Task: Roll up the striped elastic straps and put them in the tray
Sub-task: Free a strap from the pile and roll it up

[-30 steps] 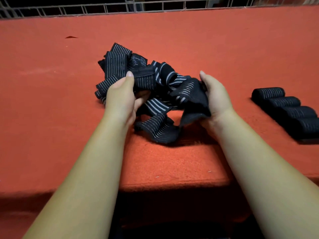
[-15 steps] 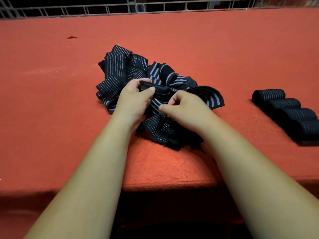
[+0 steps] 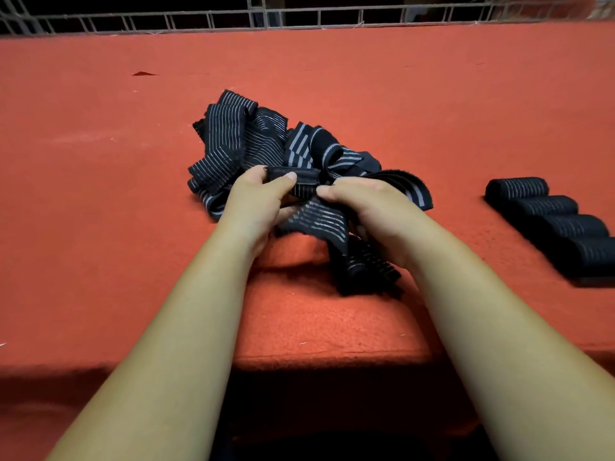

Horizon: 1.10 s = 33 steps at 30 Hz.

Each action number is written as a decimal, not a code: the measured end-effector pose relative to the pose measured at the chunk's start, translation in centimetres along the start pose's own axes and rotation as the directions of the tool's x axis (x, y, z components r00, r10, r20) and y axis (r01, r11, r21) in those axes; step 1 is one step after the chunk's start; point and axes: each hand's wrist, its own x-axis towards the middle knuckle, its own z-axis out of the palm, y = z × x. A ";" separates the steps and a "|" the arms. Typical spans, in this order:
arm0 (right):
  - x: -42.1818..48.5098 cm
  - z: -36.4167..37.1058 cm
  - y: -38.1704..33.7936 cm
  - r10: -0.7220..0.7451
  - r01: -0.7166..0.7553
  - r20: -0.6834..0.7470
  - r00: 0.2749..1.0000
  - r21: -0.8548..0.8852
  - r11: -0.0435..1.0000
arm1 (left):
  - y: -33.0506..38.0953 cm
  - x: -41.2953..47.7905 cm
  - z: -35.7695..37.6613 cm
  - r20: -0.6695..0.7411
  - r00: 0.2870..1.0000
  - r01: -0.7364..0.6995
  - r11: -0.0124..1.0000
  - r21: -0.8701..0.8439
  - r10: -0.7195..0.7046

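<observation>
Both hands mid-table: left hand (image 3: 258, 197) & right hand (image 3: 362, 202) each pinch the strap (image 3: 304, 184) end, pile (image 3: 266, 141) behind. Soft, stretchy, floppy imo, so grip the edge tight w/ thumbs or it'll unroll. Rolls (image 3: 549, 224) sit right.

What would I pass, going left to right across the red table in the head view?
small dark scrap → left hand → strap end pinched between both hands → right hand → row of rolled straps. The loose strap pile overlaps the hands, so it is left out.
</observation>
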 end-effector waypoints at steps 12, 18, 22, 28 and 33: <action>0.2 -1.5 0.9 -0.073 0.087 -0.121 0.990 0.109 0.990 | 2.3 -1.9 1.2 0.109 0.993 0.054 0.999 0.002 -0.053; 0.5 -1.0 0.9 -0.048 0.053 -0.275 0.960 0.013 0.998 | 2.0 -3.0 1.7 0.206 0.978 0.023 1.000 0.011 -0.025; 0.9 -0.9 1.1 -0.029 -0.003 -0.346 0.938 -0.092 0.996 | 1.7 -3.4 1.5 0.281 0.957 -0.142 0.963 0.228 0.075; 0.9 -1.3 1.4 0.014 -0.019 -0.266 0.964 -0.016 1.000 | 0.9 -2.3 1.0 0.272 0.949 -0.250 0.910 0.331 0.162; 0.5 -1.3 1.4 -0.022 0.017 -0.176 0.984 -0.028 0.999 | 0.1 -1.4 0.1 0.180 0.975 -0.187 0.923 0.336 0.132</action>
